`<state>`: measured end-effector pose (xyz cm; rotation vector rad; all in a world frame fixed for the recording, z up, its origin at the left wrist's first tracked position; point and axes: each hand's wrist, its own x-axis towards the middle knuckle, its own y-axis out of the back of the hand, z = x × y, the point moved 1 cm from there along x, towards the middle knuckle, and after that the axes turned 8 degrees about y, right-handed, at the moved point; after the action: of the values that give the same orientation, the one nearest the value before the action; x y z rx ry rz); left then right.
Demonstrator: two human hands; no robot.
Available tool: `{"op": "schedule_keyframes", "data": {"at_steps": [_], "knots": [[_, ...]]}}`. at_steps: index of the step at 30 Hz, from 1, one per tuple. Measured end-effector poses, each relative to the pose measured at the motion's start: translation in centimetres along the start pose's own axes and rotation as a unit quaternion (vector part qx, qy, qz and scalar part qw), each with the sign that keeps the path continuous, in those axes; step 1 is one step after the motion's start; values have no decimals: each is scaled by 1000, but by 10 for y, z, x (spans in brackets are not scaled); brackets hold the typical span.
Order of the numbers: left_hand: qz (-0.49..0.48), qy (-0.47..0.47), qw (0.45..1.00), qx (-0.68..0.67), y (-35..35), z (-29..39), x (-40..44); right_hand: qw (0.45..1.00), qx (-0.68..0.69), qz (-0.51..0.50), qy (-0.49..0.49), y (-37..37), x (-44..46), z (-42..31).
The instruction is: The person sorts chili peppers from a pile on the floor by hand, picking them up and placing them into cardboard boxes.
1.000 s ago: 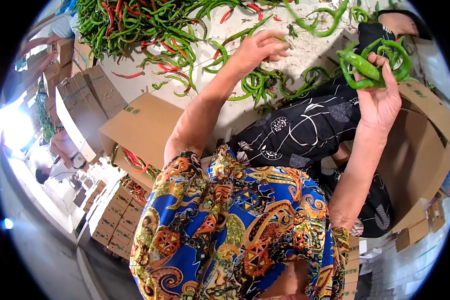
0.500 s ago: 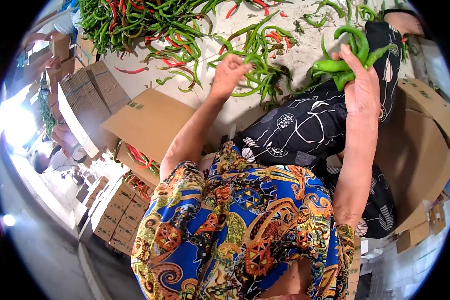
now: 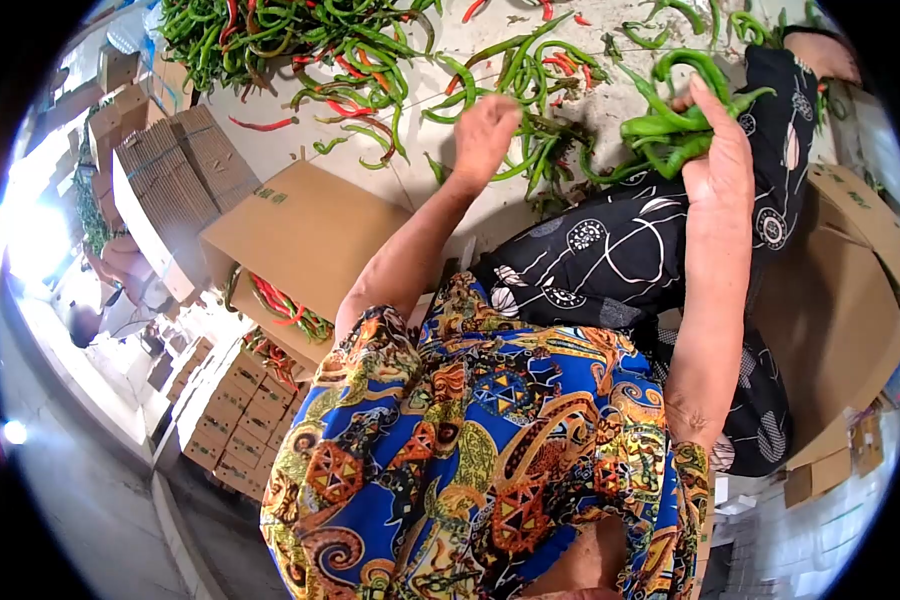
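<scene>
Past the patterned shirt (image 3: 490, 440), the right hand (image 3: 722, 150) has its fingers wrapped round a bunch of green peppers (image 3: 673, 126), beside the black patterned trousers (image 3: 590, 255). The left hand (image 3: 484, 135), curled and blurred, is over loose peppers (image 3: 542, 168) on the pale floor (image 3: 417, 178); I can't tell if it grips any. Farther off lies a green-and-red heap (image 3: 270, 40).

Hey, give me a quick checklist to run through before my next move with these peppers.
1. Right hand holding green peppers: ok, bunched in its grip.
2. Left hand holding a pepper: cannot tell; fingers curled, blurred.
3. Loose peppers near left hand: ok.
4. Right-side carton open: ok.
5. Floor clear of peppers: not ok, scattered red and green ones.
</scene>
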<state>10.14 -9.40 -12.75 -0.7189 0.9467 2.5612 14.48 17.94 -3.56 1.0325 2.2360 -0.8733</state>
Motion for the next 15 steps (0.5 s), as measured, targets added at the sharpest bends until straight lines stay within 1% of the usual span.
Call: {"op": "schedule_keyframes", "data": {"at_steps": [1, 2, 3, 5, 6, 9, 10, 11, 13, 14, 15], "knots": [[-10, 39, 998, 47, -6, -20, -4, 1000, -4, 4, 27, -1, 0, 0], [23, 19, 997, 73, -16, -37, -4, 999, -2, 2, 40, 1, 3, 4], [54, 0, 994, 99, -28, -50, -2, 999, 2, 11, 30, 2, 3, 5], [70, 53, 988, 124, -47, -59, 7, 1000, 9, 24, 15, 0, 3, 4], [77, 78, 985, 135, -48, -53, 10, 1000, 3, 15, 15, 0, 5, 4], [24, 133, 990, 36, -47, -39, 8, 1000, 3, 7, 16, 7, 7, 4], [-21, 150, 982, -111, -42, -46, 9, 1000, 15, 10, 17, 7, 9, 4], [-67, 190, 948, -246, -36, -49, 7, 999, 26, 13, 17, 8, 10, 4], [-111, 233, 899, -354, -15, -40, 4, 1000, 19, 2, 2, 4, 6, 3], [-129, 223, 886, -386, -3, -45, 4, 1000, 14, -5, -4, 2, 6, 2], [-131, 199, 864, -445, 9, -33, 0, 1000, 12, 4, -3, 1, 7, 3]]}}
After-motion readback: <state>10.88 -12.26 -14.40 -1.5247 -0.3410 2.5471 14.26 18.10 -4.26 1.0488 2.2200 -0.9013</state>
